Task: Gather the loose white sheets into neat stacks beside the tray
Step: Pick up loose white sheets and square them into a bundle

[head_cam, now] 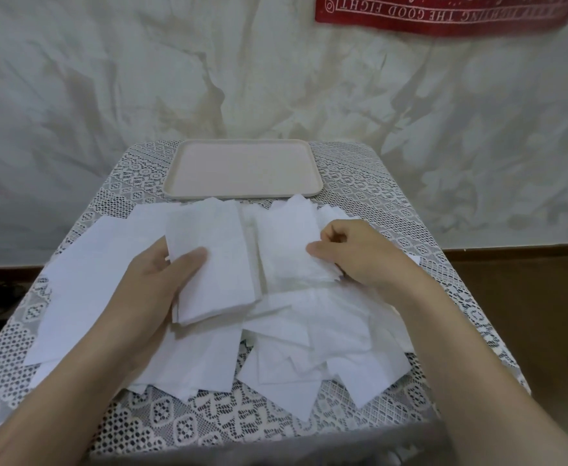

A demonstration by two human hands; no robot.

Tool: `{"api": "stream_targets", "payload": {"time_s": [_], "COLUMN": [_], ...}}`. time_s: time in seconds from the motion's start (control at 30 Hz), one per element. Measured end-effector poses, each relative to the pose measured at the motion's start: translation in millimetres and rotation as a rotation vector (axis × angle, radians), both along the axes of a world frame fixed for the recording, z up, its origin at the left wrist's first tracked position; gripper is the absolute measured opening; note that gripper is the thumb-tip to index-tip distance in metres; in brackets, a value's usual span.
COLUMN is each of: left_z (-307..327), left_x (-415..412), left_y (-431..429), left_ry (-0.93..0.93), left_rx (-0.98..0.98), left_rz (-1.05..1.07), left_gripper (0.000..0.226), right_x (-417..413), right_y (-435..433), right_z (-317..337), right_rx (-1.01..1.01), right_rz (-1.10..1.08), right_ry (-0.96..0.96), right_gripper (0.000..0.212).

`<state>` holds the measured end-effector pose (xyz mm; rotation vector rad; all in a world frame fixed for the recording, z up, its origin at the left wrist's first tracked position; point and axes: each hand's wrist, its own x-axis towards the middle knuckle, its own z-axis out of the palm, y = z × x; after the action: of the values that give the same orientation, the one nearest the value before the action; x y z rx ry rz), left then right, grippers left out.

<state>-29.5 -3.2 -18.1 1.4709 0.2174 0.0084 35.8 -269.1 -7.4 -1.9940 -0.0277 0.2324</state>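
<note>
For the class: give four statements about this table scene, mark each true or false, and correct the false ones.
1. The left hand grips a stack of white sheets. True.
2. Sheets are piled inside the tray. False: they lie on the lace cloth, nearer the person.
3. The right hand lies flat and open. False: its fingers curl, pinching loose sheets.
4. A red banner hangs on the wall. True.

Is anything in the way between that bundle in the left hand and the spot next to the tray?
Nothing solid does. The left hand grips the stack just short of the tray; only flat loose sheets lie on the tablecloth between it and the tray's left side.
</note>
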Motion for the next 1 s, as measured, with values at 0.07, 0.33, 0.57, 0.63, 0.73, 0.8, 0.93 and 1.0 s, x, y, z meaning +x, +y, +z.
{"api": "stream_targets", "payload": {"time_s": [0.07,0.33,0.57,0.63,0.73,0.8,0.93,1.0], "left_z": [0,2,1,0,0,1,2,3], "left_x": [-1,-5,-1,0,0,-1,-3,-5], "left_y": [0,0,2,2,2,1,-1,-3], "left_ry": [-0.005,-0.006,-0.004,-0.004,-0.008,-0.009,-0.013,-0.017], "left_rx": [0.003,-0.012,-0.002,0.003,0.009,0.003,0.008,0.022], "left_rz": [0.002,-0.004,-0.004,-0.013,-0.016,-0.011,-0.002,-0.006], "left_gripper": [0.023,0.021,0.023,0.024,0.024,0.023,0.020,0.020], "right_x": [-2,-11,5,8,5,0,-10,-13], "right_y": [-8,-10,1,-3,-8,-13,-25,-23], "right_z": [2,1,-8,-9,-6,-2,9,11], "right_rx": [0.028,0.073,-0.149,-0.195,-0.069,-0.011,0.082,0.121], "right_rz": [-0.075,-0.047,-0.145,-0.188,-0.187,-0.200,-0.215,-0.218], "right_ry": [-0.013,0.110,-0.168,-0.223,-0.181,-0.148,-0.088,-0.033], "right_gripper": [0.029,0.050,0.035,0.031,0.018,0.015,0.015,0.012]}}
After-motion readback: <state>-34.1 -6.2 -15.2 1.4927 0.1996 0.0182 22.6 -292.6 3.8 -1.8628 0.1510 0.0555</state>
